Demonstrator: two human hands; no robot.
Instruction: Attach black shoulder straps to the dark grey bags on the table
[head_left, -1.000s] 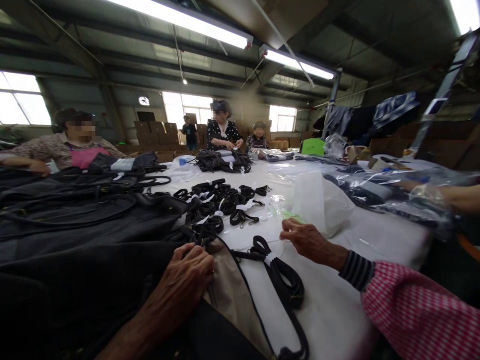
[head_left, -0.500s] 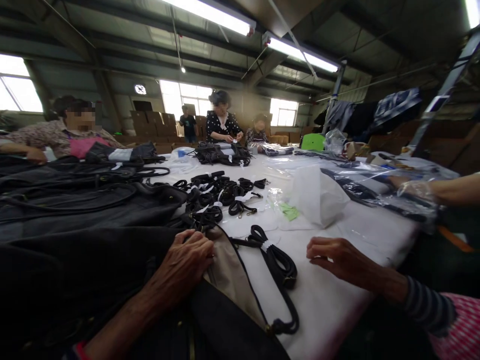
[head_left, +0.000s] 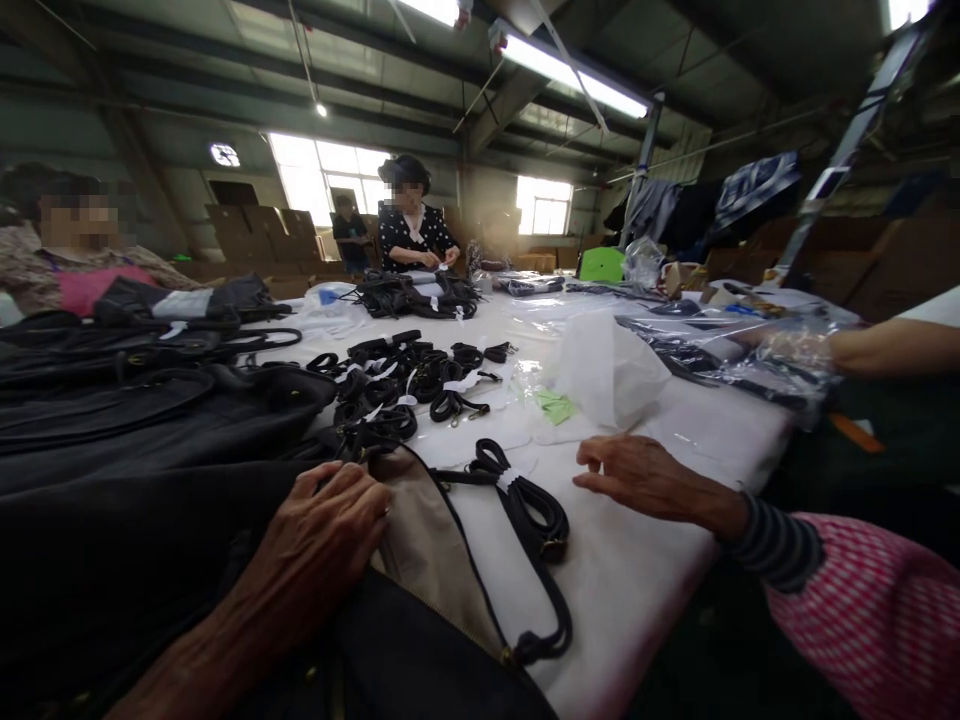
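My left hand (head_left: pixel 330 520) has its fingers curled over the rim of a black bag (head_left: pixel 420 640), whose zipped mouth gapes and shows a beige lining (head_left: pixel 420 530). Above the white table, my right hand (head_left: pixel 637 480) holds nothing, its thumb and fingers slightly bent and apart. Between the hands lies a coiled black strap (head_left: pixel 532 505) with a white paper band round it. One of the bag's handles (head_left: pixel 559 610) loops beside that strap. Part of the left hand's grip is hidden behind its knuckles.
Several banded straps (head_left: pixel 420 380) lie in a heap beyond the bag. More black bags (head_left: pixel 150 410) are piled at left. A white translucent bag (head_left: pixel 611 370) and green paper (head_left: pixel 555 405) rest near the middle. A co-worker's arm (head_left: pixel 885 345) reaches over plastic-wrapped goods (head_left: pixel 690 350) at right.
The view has turned a little to the right, so things sit further left. My left hand stays on the bag's rim. My right hand's thumb and fingers are slightly further apart.
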